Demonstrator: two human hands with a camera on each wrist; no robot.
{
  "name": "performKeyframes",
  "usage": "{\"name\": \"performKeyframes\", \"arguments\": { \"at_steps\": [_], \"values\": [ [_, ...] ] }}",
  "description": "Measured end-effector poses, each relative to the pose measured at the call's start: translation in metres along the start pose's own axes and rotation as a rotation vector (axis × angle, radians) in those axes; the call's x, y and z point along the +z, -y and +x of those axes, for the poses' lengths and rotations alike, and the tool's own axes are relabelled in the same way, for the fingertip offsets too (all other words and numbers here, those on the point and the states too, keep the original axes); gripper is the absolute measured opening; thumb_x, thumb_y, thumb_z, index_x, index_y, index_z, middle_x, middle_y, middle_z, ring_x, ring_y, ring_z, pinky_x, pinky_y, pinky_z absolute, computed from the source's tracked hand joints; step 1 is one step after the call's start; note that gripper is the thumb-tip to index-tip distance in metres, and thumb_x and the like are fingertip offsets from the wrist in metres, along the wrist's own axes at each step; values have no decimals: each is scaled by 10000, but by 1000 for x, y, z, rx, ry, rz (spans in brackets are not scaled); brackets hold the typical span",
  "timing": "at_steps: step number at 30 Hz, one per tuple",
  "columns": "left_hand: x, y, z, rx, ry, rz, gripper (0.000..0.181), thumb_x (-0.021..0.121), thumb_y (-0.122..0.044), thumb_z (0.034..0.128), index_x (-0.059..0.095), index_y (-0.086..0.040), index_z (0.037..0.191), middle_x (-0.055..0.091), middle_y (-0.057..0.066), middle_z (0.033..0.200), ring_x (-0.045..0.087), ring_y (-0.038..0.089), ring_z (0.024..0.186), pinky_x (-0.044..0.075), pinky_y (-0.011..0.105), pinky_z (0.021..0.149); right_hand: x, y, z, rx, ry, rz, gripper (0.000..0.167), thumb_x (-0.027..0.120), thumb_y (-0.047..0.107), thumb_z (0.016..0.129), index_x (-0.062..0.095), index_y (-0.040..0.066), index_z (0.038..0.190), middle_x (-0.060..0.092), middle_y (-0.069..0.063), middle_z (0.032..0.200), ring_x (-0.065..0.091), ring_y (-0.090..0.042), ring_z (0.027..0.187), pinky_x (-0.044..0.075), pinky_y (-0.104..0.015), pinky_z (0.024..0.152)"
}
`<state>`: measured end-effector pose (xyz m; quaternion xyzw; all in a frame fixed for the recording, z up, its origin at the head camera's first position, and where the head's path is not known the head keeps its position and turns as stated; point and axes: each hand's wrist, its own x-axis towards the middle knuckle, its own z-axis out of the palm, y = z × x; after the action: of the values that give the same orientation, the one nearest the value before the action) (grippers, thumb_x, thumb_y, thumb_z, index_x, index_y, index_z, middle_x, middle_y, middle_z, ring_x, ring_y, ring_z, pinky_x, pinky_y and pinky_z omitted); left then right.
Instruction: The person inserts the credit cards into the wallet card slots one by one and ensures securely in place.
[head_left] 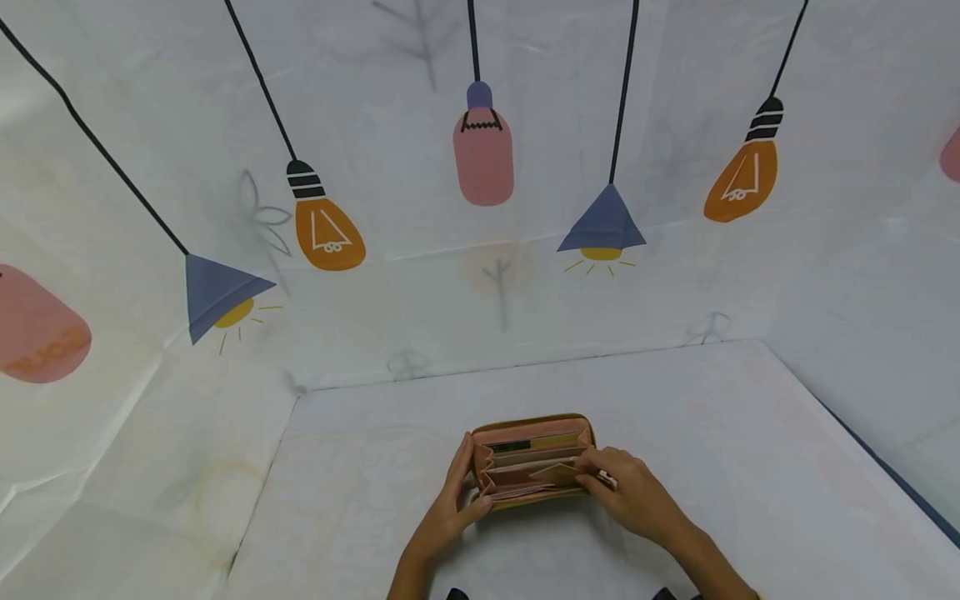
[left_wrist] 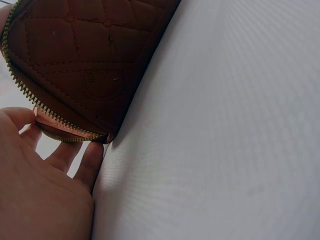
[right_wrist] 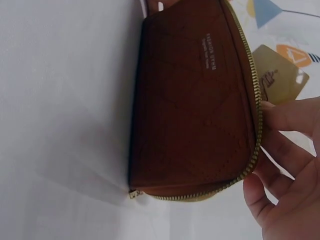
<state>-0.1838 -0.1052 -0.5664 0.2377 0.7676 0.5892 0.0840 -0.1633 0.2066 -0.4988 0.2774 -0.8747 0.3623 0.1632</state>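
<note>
A brown quilted wallet (head_left: 534, 500) with a gold zip stands unzipped on the white table, its pink pleated compartments facing up. Several cards or papers sit in its slots. My left hand (head_left: 447, 518) grips the wallet's left end, thumb at the near side and fingers at the far side; the left wrist view shows fingertips (left_wrist: 91, 162) at the zip corner. At the wallet's right end, my right hand (head_left: 637, 498) pinches a gold card (right_wrist: 280, 75) that sticks up above the zip edge. The card's lower part is hidden behind the wallet in the right wrist view.
The white table (head_left: 360, 467) runs back to a pale wall sheet (head_left: 420, 308) printed with hanging lamps and bulbs. More sheeting rises at the left and right sides. A metal zip pull (right_wrist: 135, 194) hangs at the wallet's lower corner.
</note>
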Motion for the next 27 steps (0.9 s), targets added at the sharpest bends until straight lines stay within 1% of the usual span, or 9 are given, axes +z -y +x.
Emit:
{"name": "performKeyframes", "arguments": {
  "at_steps": [3, 5, 8, 11, 14, 16, 22, 24, 27],
  "values": [
    [0, 1, 1, 5, 0, 11, 894, 606, -117, 979, -15, -124, 1622, -70, 147, 1685, 46, 258, 1546, 348, 509, 1131, -2, 0, -1, -21, -17, -7, 276, 786, 15, 817, 683, 218, 973, 684, 117, 911, 518, 54, 770, 449, -188, 601],
    [0, 1, 2, 11, 0, 21, 895, 606, -118, 978, -15, -124, 1622, -68, 158, 1683, 53, 352, 1537, 356, 509, 1126, -4, -1, -1, -48, -27, -1, 291, 793, -13, 797, 687, 197, 968, 685, 95, 913, 543, 36, 786, 470, -192, 614],
    [0, 0, 3, 15, -2, 25, 898, 611, -125, 975, -9, -137, 1624, -65, 165, 1682, 56, 397, 1528, 365, 509, 1122, -5, -2, -1, -85, -38, -9, 302, 806, -37, 770, 689, 175, 950, 677, 85, 902, 567, 16, 793, 501, -202, 655],
    [0, -2, 3, 6, -2, 20, 901, 614, -134, 975, -9, -162, 1625, -70, 151, 1684, 53, 374, 1533, 363, 486, 1130, -7, -3, -2, -109, -52, -53, 311, 823, -41, 744, 697, 181, 921, 679, 115, 905, 588, 4, 809, 525, -236, 706],
    [0, -3, 4, 1, 3, 11, 901, 613, -134, 977, -11, -167, 1625, -73, 143, 1685, 49, 330, 1537, 359, 463, 1137, -11, -2, -3, -129, -67, -124, 312, 836, -33, 719, 711, 194, 893, 672, 156, 913, 599, -4, 827, 542, -296, 768],
    [0, -3, 4, -3, 4, 9, 900, 613, -137, 978, -11, -177, 1625, -73, 139, 1686, 51, 309, 1539, 359, 444, 1138, -13, -1, -4, -139, -70, -169, 303, 844, -15, 709, 727, 200, 889, 664, 174, 906, 586, 8, 825, 535, -301, 789],
    [0, 0, 3, 11, -2, 11, 900, 613, -125, 975, -10, -134, 1623, -67, 156, 1683, 61, 287, 1539, 367, 447, 1127, -12, 1, -7, -204, -58, -264, 251, 841, 47, 715, 768, 211, 890, 639, 171, 844, 494, 31, 753, 463, -204, 725],
    [0, 2, 3, 23, -1, 9, 899, 609, -114, 974, -15, -120, 1622, -70, 170, 1680, 67, 236, 1542, 372, 437, 1120, -11, 2, -7, -226, -59, -288, 237, 843, 64, 714, 779, 215, 884, 645, 160, 838, 489, 19, 740, 453, -195, 708],
    [0, 4, 1, 34, 0, 7, 897, 603, -106, 976, -20, -124, 1622, -75, 184, 1676, 72, 85, 1526, 377, 407, 1114, -9, 4, -6, -241, -52, -314, 227, 849, 76, 712, 786, 216, 879, 662, 146, 853, 519, -1, 750, 474, -209, 717]
  ]
}}
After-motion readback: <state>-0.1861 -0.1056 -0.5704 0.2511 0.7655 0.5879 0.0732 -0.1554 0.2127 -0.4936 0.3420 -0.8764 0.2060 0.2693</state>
